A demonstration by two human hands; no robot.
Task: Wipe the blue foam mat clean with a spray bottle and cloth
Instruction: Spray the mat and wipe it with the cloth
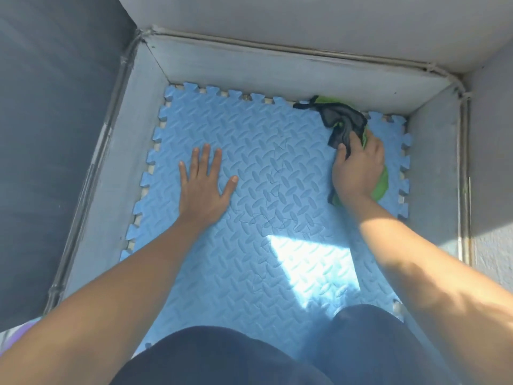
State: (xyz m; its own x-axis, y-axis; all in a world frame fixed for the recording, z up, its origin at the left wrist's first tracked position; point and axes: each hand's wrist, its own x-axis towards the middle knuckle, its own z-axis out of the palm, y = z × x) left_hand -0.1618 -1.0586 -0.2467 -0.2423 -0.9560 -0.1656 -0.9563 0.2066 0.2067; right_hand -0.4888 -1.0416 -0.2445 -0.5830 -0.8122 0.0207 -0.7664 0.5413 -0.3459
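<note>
A blue foam mat (258, 173) with a diamond-plate texture and puzzle edges covers the floor of a walled corner. My left hand (204, 184) lies flat on the mat left of centre, fingers spread, holding nothing. My right hand (358, 166) presses a green and dark grey cloth (344, 120) onto the mat near its far right corner, fingers closed on the fabric. Part of the cloth pokes out green under my wrist. No spray bottle is in view.
Low grey walls (277, 65) border the mat at the back, left and right, with a pipe running along their top. My knees (249, 354) in dark trousers rest on the mat's near edge. A bright sun patch (311, 262) falls on the mat.
</note>
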